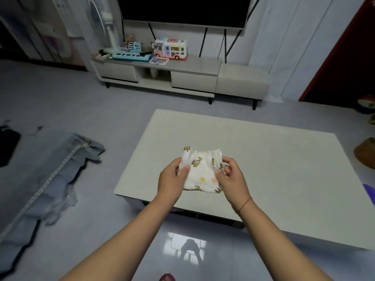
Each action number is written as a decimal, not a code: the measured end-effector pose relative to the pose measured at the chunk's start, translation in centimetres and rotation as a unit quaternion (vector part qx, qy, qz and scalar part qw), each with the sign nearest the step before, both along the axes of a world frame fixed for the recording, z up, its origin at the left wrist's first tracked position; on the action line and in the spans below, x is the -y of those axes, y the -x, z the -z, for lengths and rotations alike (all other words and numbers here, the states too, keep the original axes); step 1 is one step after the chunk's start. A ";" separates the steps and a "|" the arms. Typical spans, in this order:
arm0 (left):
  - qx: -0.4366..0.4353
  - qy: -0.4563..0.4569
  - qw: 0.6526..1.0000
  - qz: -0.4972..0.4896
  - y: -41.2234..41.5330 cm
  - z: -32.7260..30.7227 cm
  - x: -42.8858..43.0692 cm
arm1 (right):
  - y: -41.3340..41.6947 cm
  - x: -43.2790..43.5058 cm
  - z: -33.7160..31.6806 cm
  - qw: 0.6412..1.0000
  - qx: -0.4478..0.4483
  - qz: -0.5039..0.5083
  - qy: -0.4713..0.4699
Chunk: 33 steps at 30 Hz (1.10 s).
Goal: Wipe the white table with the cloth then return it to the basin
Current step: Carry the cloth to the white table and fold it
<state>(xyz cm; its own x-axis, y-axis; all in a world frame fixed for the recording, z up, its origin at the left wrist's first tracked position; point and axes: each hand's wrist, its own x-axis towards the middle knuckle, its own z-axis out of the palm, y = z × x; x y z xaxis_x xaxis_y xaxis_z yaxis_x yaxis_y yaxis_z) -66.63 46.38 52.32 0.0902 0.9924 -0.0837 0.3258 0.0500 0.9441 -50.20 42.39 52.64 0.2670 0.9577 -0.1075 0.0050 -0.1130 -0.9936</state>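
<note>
The left grip (172,179) pinches the left edge of the cloth (200,171), thumb on top and fingers curled behind. The right grip (233,177) pinches the right edge the same way, with a thin red thread round its wrist. The cloth hangs bunched between them, over the near part of the white surface (274,169). Whether its lower hem touches the top cannot be told.

It looks like thin printed cotton: light, limp and quick to crumple, with no stiffness to push against. It would probably wipe best folded into a flat pad and pressed under a spread palm, not dragged by one corner. The smooth top should let it glide, and nothing about it seems fragile. For carrying it back, a loose handful anywhere should do.

No basin is plainly in view; a purple shape at the right edge is too cropped to name. Jeans (60,169) lie on the floor to the left. Beyond the surface a low cabinet (194,78) carries a toy bus (174,49) beneath a dark television (182,11).
</note>
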 end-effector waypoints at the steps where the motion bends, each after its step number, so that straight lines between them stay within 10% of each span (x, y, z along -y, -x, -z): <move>1: -0.003 0.004 1.000 -0.001 1.2 0.4 -0.6 | 1.2 -0.6 0.4 1.000 -0.004 -0.003 0.005; 21: -0.074 0.125 0.985 -0.094 12.9 12.2 -13.7 | 12.5 -16.5 11.5 0.981 0.048 -0.134 0.131; 33: -0.139 0.136 0.980 0.029 22.5 22.2 -21.2 | 22.3 -20.2 21.9 0.975 0.074 -0.077 0.196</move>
